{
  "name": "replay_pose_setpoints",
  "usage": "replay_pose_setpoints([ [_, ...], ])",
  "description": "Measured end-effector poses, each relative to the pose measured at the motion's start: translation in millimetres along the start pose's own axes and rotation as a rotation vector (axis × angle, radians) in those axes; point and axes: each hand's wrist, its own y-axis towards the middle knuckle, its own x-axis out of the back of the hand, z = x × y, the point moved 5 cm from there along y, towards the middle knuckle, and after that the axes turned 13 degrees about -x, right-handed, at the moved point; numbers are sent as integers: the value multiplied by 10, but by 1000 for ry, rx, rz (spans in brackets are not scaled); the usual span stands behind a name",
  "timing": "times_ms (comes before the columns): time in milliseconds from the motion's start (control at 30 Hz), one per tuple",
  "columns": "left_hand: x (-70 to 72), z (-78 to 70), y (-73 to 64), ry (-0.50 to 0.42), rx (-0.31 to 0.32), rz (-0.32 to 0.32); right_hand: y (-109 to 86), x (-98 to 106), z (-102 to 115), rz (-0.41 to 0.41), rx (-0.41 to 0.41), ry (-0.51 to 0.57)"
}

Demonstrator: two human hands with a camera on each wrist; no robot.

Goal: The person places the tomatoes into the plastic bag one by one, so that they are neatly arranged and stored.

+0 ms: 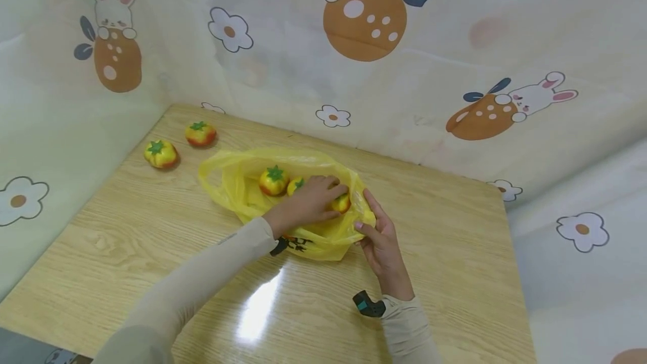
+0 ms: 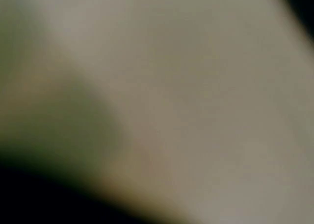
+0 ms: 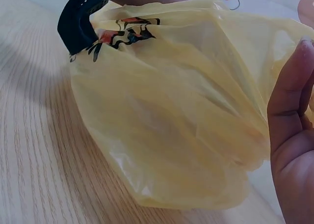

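Observation:
A yellow plastic bag [image 1: 323, 159] lies with its mouth spread wide. My left hand [image 1: 310, 198] reaches inside it, fingers and thumb around a tomato-like toy fruit [image 1: 342, 203], yellow-red with a green top. Left of that hand, two similar fruits show in the bag: one toy fruit [image 1: 273, 182] in full view and another toy fruit [image 1: 295, 185] partly covered. My right hand [image 1: 384, 240] pinches the bag's right edge between thumb and fingers. In the right wrist view the bag [image 3: 162, 121] hangs bulging beside the right thumb [image 3: 292, 82]. The left wrist view is blurred throughout.
Two more toy fruits, a yellow one [image 1: 161, 154] and a redder one [image 1: 200, 134], sit at the table's back left. The wooden table [image 1: 445, 274] is bordered by a printed cloth [image 1: 283, 72] behind and on both sides. A dark wrist camera [image 1: 368, 304] sits at the right wrist.

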Motion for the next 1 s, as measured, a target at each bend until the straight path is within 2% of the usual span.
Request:
replay_pose_setpoints([
  [133,-66,4,39,31,13,49,-7,-4,1,-10,-8,0],
  [267,-143,18,81,91,1,88,-9,-7,-7,-14,-13,5],
  [367,-204,33,101,133,-27,73,-7,-8,-19,-12,-12,9],
  [467,-243,50,106,137,-42,54,-7,-4,-27,-12,-8,6],
  [600,-227,84,43,104,-5,31,-1,-5,-38,-6,-8,0],
  [700,-120,85,-88,69,24,-40,0,0,-47,-2,-9,-10],
  [800,64,51,-286,22,19,-161,-2,20,-43,-16,-2,-22],
  [900,274,27,-549,1,3,-308,-10,47,-35,-31,9,-27],
  [1000,457,44,-866,11,-4,-452,-21,77,-40,-39,7,-24],
])
